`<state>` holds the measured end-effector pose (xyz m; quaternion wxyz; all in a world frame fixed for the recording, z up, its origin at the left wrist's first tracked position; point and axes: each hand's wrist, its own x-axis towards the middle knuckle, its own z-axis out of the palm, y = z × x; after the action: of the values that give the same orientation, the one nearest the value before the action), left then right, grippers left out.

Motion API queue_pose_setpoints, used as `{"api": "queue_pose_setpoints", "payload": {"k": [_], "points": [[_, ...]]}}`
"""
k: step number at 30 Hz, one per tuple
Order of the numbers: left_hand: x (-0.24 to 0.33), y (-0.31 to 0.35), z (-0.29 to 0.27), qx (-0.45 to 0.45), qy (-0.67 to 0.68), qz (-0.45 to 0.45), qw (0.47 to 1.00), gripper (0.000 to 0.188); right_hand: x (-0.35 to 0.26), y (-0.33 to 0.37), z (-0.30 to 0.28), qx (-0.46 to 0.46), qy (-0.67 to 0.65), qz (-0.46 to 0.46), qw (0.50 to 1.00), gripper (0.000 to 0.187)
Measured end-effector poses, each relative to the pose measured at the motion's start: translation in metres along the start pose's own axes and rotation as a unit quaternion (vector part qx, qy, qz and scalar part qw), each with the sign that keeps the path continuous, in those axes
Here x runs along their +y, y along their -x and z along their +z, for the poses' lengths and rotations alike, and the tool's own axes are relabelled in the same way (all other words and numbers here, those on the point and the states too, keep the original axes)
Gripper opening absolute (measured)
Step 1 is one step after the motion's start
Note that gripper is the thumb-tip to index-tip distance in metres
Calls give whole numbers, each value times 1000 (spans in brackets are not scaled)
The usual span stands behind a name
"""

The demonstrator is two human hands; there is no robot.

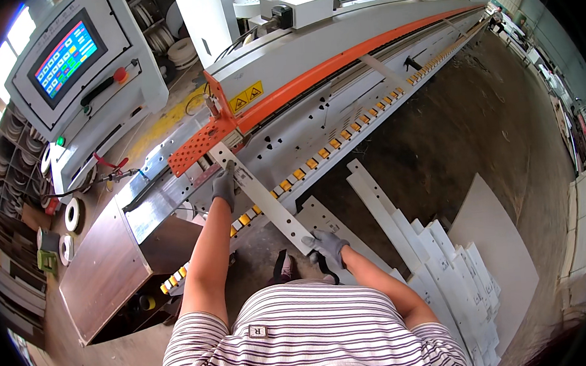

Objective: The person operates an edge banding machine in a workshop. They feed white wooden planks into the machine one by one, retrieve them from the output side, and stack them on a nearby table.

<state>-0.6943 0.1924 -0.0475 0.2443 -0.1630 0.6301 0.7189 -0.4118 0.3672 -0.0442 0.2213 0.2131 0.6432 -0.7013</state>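
A long, narrow white board (268, 203) with drilled holes lies slantwise across the machine's front rail, its far end at the orange perforated guard (202, 143). My left hand (223, 187), in a grey glove, grips the board's left edge near that far end. At the near end, my right hand (327, 245), also gloved in grey, holds the corner with fingers on top; its underside is hidden. Yellow-and-white rollers (298, 174) run along the rail beneath and beside the board.
A control panel with a lit screen (66, 60) stands at the upper left, above a brown wooden cabinet (103, 267). Stacked white boards (444, 260) lie to my right, with a larger pale panel (495, 256) beyond. Reels of edging (73, 215) sit at the left.
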Motion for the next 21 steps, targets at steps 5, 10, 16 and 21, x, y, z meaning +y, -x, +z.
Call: {"api": "queue_pose_setpoints", "payload": {"k": [5,10,16,21], "points": [[-14,-3,18,-113,152,-19,982,32,-17,-25,7,16,-18,4,1000,43],[-11,2,25,-214,275,-61,935,39,-30,-42,11,20,-26,-5,999,45],[-24,-17,20,-154,273,23,950,50,-32,-49,15,21,-20,-5,1000,46],[-18,-12,20,-116,241,0,963,53,-31,-46,22,35,-33,-20,999,47]]}}
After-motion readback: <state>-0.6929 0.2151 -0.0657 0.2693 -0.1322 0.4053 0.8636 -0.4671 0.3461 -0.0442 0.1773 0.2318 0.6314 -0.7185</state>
